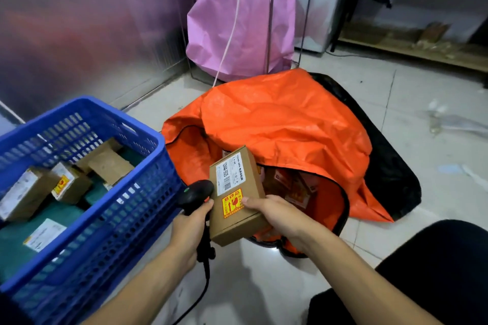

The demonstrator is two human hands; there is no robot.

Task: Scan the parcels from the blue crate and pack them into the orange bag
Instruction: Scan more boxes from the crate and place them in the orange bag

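The right hand (274,215) holds a box (235,192) just above the open mouth of the bag (277,119), thumb pressed beside its yellow sticker and fingers curled beneath it, mostly hidden. The box is tilted, its white barcode label facing up. The left hand (188,229) grips a black scanner (196,192), fingers wrapped round the handle; the scanner's head sits just beside the box's left edge, perhaps touching it. Packed boxes (298,190) lie inside the bag, dim in its shadow. The crate (87,105) stands on the floor (264,285) to the left of the bag, with several parcels (25,192) and teal pouches (15,243) in it.
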